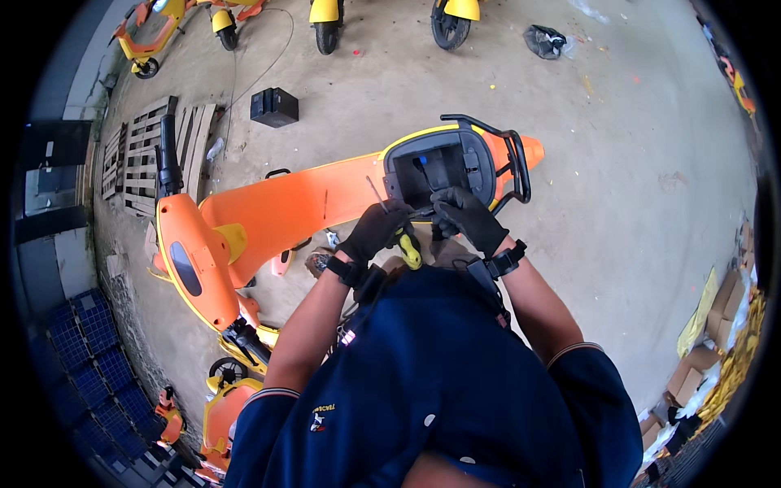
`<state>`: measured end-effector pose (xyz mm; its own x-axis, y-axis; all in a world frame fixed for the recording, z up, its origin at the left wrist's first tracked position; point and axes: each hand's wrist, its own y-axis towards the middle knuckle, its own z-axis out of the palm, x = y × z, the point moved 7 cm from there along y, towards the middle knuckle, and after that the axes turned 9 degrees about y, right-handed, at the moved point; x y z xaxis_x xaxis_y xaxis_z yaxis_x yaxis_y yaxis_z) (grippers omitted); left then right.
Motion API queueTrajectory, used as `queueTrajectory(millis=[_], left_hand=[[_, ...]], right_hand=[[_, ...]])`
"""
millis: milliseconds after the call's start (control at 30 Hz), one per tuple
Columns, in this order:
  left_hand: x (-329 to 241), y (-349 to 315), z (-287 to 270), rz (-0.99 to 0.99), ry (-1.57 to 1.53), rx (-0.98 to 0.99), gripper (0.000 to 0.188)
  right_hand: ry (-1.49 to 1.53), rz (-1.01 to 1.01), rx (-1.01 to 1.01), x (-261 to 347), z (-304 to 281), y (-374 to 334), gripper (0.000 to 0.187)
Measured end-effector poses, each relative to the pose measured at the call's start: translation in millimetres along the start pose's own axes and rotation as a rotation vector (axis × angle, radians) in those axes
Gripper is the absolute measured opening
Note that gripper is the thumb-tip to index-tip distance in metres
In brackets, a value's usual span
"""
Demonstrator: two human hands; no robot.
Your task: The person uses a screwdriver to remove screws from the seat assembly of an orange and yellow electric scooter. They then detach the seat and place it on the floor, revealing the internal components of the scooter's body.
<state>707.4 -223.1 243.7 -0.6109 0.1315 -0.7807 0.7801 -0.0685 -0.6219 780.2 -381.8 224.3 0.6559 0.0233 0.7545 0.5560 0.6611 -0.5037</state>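
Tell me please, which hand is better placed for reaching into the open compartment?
Probably the right hand, over the near edge of the compartment; the left hand holds a screwdriver.

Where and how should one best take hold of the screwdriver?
Grip the screwdriver probably by its yellow handle, from the wearer's side: this thick end sticks out of the left hand toward the wearer, while the thin shaft points away.

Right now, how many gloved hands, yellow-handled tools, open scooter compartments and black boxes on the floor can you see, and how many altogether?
Left hand and right hand, both gloved: 2
Yellow-handled tool: 1
Open compartment: 1
Black box: 1
Total: 5
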Motion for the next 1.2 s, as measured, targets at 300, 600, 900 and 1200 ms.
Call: queueTrajectory(millis=[300,600,900,1200], left_hand=[[-28,11,1,-0.037,-0.054,-0.038,0.025],[11,-7,-62,-0.073,-0.054,-0.257,0.033],[61,-25,-70,0.092,0.138,-0.365,0.031],[154,-42,-105,-0.045,-0.183,-0.568,0.03]], right_hand=[[-0.15,-0.016,0.316,16,3,13,0.023],[0.155,0.191,-0.288,-49,-112,-2,0.019],[-0.01,0.19,-0.657,-94,-159,-11,0.022],[-0.392,0.213,-0.657,-101,-178,24,0.036]])
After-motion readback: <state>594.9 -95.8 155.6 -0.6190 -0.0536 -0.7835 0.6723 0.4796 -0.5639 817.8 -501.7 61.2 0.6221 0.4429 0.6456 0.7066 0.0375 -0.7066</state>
